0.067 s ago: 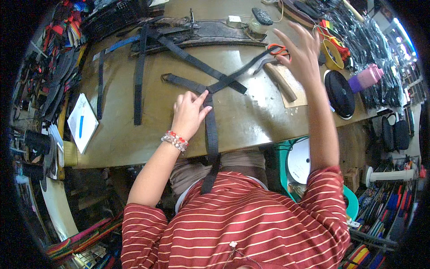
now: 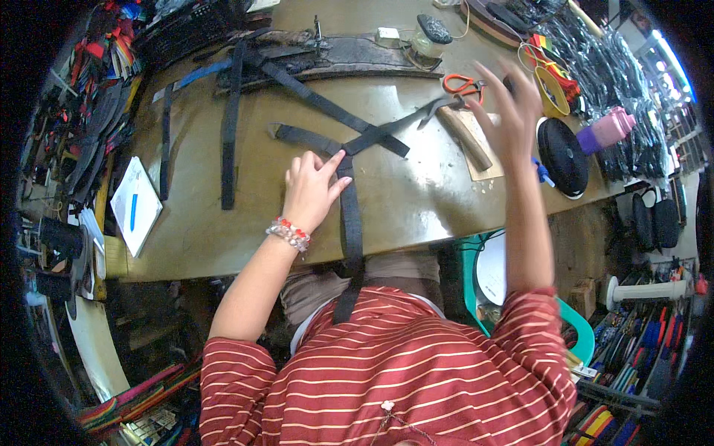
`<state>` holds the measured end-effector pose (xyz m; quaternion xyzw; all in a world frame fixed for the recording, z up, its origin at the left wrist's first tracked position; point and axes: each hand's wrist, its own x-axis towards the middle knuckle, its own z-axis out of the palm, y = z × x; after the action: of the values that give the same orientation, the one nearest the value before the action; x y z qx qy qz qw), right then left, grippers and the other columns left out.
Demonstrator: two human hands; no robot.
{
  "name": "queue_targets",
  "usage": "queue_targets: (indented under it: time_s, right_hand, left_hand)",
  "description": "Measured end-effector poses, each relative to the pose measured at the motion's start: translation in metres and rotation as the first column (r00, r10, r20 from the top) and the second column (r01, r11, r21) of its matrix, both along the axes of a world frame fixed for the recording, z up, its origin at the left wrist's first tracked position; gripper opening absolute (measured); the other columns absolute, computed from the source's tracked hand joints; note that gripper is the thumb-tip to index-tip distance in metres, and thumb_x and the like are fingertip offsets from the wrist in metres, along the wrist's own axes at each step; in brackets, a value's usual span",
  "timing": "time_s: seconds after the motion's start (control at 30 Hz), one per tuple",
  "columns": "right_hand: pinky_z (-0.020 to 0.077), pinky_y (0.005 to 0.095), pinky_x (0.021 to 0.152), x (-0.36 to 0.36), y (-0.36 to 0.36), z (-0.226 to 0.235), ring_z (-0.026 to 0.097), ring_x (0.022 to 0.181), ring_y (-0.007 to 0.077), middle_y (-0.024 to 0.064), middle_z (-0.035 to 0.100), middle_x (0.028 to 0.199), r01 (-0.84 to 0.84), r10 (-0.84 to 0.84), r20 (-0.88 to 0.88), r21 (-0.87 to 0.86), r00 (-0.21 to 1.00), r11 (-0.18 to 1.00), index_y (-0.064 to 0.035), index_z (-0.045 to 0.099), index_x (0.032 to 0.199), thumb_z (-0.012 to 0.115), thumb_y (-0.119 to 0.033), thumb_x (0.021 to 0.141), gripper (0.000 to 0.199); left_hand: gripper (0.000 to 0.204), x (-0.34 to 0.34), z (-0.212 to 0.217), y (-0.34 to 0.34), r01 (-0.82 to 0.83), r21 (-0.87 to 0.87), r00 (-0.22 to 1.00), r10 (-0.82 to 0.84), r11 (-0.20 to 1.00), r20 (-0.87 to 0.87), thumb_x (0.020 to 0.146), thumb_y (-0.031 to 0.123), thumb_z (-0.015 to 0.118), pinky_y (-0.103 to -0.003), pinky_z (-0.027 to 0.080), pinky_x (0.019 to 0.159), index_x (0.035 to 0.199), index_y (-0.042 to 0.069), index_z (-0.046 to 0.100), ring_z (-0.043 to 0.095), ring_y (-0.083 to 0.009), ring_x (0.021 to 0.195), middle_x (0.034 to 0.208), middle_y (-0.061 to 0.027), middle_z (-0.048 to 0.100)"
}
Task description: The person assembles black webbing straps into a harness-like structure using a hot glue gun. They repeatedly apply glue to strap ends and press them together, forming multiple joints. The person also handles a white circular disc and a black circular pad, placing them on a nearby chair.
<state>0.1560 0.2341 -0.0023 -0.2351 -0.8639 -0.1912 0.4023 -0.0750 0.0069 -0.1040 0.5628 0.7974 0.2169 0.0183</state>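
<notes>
My left hand (image 2: 311, 186), index finger stretched out and thumb apart, presses a fingertip on the spot where several black webbing straps (image 2: 352, 215) meet on the table. One strap end hangs over the table's front edge onto my lap, and another branch runs left to a buckle-like end. A third goes up and right, crossing under or over a separate black strap (image 2: 320, 99); which, I cannot tell. Blurred by motion, my right hand (image 2: 513, 108) is raised with fingers spread, holding nothing visible. Orange-handled scissors or pliers (image 2: 462, 85) lie just left of it.
A wooden stick (image 2: 467, 137) lies on cardboard near a black tape roll (image 2: 563, 157) and a pink-purple bottle (image 2: 608, 131). White paper with a blue pen (image 2: 134, 211) is at left. A dark board (image 2: 364, 53) and a jar (image 2: 431, 37) stand at the back.
My right hand has shifted a little to the right and nearer to me, fingers still spread. My left hand stays on the strap joint.
</notes>
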Motion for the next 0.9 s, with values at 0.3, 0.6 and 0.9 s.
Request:
queue_targets:
  time_s: [0.3,0.6,0.9]
  right_hand:
    - [0.0463,0.0383,0.084,0.158,0.001,-0.142,0.062,0.095,0.0295,0.0174,0.064,0.101,0.377,-0.579,-0.105,-0.662,0.809,0.647,-0.0057,0.056,0.113,0.077,-0.041,0.074,0.057]
    - [0.0521,0.0457,0.074,0.072,0.012,0.029,0.066,0.083,0.0379,0.0237,0.067,0.088,0.760,-0.422,0.696,-0.276,0.580,0.589,0.0003,0.065,0.088,0.067,-0.043,0.081,0.044]
    - [0.0488,0.0408,0.062,-0.051,-0.097,-0.034,0.061,0.068,0.0344,0.0142,0.060,0.076,-0.138,0.434,0.202,-0.761,0.878,0.634,-0.0049,0.065,0.086,0.077,-0.028,0.074,0.029]
  left_hand:
    - [0.060,-0.027,-0.016,0.005,0.311,0.010,0.942,-0.307,0.950,-0.133,0.088,0.043,0.058,-0.052,0.022,0.112,0.136,0.011,0.042,0.031,-0.0331,0.136,0.146,-0.0156,0.036]
    - [0.051,-0.034,-0.018,0.002,0.298,0.102,0.954,-0.300,0.949,0.002,0.081,0.047,0.065,-0.053,0.021,0.112,0.122,0.019,0.055,0.034,-0.0320,0.135,0.143,-0.0088,0.041]
    - [0.058,-0.038,-0.021,0.000,0.312,0.153,0.946,-0.322,0.938,0.045,0.076,0.048,0.069,-0.054,0.020,0.113,0.124,0.020,0.053,0.034,-0.0315,0.135,0.144,-0.0080,0.038]
